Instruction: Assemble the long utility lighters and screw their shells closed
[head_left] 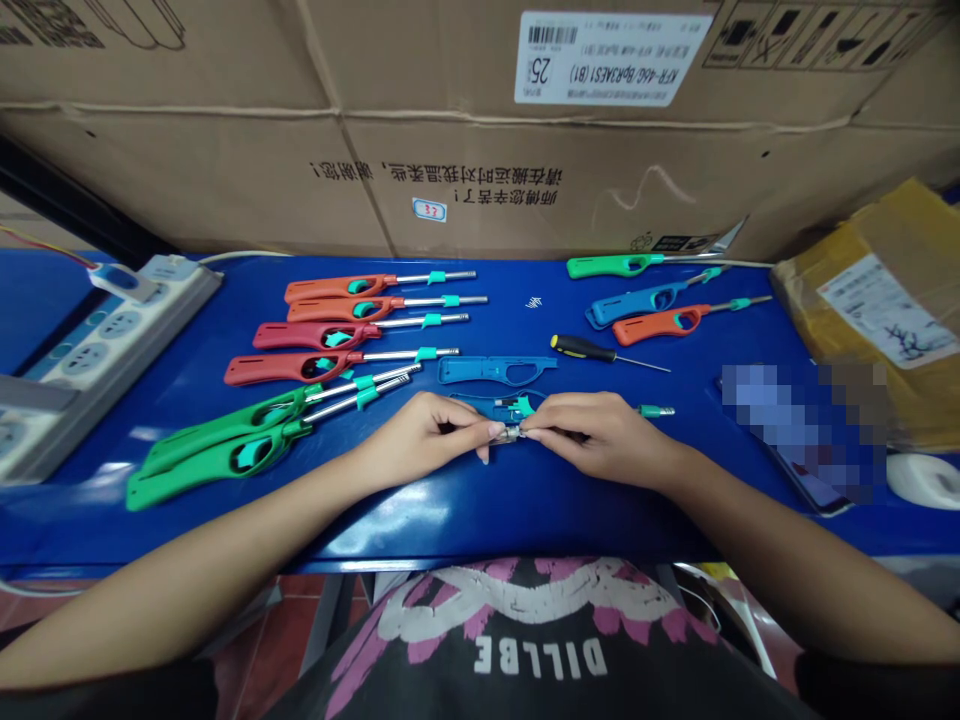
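Note:
My left hand (pixel 431 432) and my right hand (pixel 592 430) meet at the middle of the blue table (pixel 465 510), fingers pinched together on a small metal part (pixel 511 434). Just behind my fingers lies an opened blue lighter half (pixel 496 406) with a teal piece, and behind that an empty blue lighter shell (pixel 495 370). A black-and-yellow screwdriver (pixel 604 352) rests to the right of the shell. A small teal-tipped metal tube (pixel 655 411) lies beside my right hand.
Several long-nosed lighters lie in a row at left: orange (pixel 337 288), red (pixel 300 368), green (pixel 217 448). A green (pixel 611 266), a blue (pixel 637 302) and an orange one (pixel 660 324) lie at right. A power strip (pixel 97 350) sits far left, cardboard boxes (pixel 480 130) behind, a phone (pixel 802 440) and a yellow parcel (pixel 885 310) at right.

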